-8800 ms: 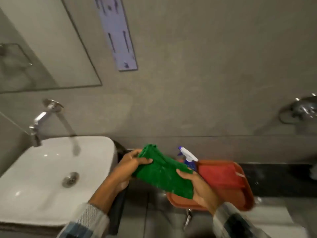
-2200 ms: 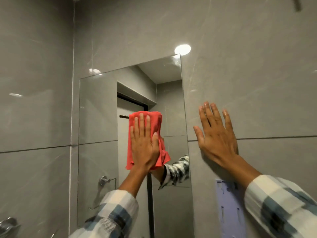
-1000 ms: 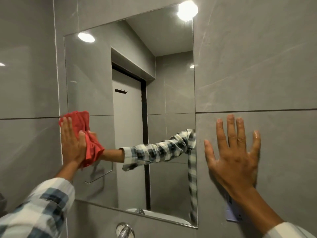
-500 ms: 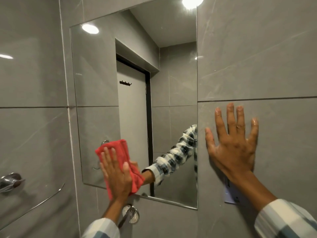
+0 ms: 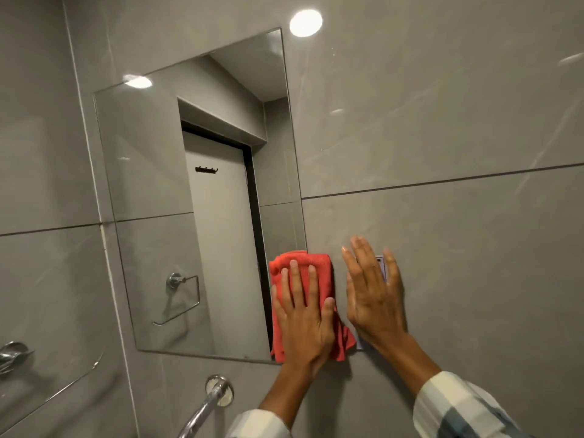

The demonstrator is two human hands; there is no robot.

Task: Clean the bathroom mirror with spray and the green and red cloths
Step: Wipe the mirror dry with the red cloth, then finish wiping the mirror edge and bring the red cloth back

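The rectangular mirror (image 5: 202, 197) hangs on the grey tiled wall, reflecting a white door and a towel ring. My left hand (image 5: 305, 314) lies flat on the folded red cloth (image 5: 319, 267) and presses it against the mirror's lower right corner, so the cloth overlaps the mirror's edge onto the tile. My right hand (image 5: 373, 298) rests flat on the wall just to the right, fingers spread, holding nothing. The green cloth and the spray bottle are out of view.
A chrome tap (image 5: 208, 403) sticks out of the wall below the mirror. A chrome fitting (image 5: 11, 355) and a glass shelf edge sit at the lower left. A small lilac plate (image 5: 380, 263) on the wall is mostly hidden behind my right hand.
My left hand has slid the red cloth from the mirror's lower left to its lower right corner. My right hand stays flat on the wall. The view has tilted.
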